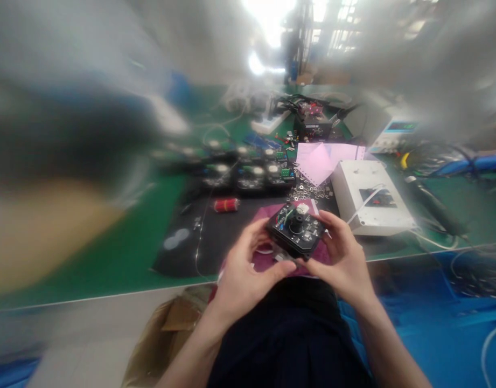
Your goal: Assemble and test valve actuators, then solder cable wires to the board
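Observation:
Between both hands I hold a black circuit board module (296,231) with a round black lens-like part on its top and small white components around it. My left hand (251,264) grips its left side, thumb along the near edge. On the right side, my right hand (339,258) closes around the edge with its thumb near the front. Beneath the module lies a maroon cloth (267,258) at the bench's front edge. A spool of red wire (226,205) rests on the black mat (179,226) to the left.
Several similar board modules (251,177) stand in rows behind the mat. Loose nuts and screws (308,189) lie near pink paper (318,161). A white box (371,199) with a cable sits at right. A power supply (389,129) and a power strip (270,123) are farther back.

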A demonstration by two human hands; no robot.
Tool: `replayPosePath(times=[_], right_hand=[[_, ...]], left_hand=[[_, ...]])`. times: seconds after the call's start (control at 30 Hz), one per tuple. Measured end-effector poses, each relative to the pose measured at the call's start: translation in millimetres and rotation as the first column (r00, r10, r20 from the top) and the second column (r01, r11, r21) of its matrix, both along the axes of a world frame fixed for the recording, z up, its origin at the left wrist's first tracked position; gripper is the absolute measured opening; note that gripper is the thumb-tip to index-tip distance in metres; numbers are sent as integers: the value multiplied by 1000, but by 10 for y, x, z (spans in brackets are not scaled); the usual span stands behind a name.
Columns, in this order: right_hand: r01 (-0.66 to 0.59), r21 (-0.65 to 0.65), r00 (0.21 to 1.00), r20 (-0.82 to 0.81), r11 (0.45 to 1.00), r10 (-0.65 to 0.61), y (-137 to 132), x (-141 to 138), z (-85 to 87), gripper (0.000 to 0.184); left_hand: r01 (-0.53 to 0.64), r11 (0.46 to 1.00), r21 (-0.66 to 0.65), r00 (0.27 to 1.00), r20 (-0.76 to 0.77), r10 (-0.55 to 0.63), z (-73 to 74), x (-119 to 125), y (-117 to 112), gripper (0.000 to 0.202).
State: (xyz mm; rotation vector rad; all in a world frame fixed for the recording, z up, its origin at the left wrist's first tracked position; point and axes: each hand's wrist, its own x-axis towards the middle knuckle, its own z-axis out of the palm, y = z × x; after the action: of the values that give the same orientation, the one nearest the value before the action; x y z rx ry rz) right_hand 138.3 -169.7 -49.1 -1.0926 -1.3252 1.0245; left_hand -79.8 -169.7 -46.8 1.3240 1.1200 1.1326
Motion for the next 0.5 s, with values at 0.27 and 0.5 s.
replayPosePath(times=[0.27,0.5], right_hand=[[402,440,793,271,803,-545,-359,-590,-44,84],[314,476,790,350,821,-504,-347,-677,45,69]], left_hand=[[173,974,143,985,-45,-168,262,-52,206,126],[368,921,124,923,68,-378,94,-334,606,122]])
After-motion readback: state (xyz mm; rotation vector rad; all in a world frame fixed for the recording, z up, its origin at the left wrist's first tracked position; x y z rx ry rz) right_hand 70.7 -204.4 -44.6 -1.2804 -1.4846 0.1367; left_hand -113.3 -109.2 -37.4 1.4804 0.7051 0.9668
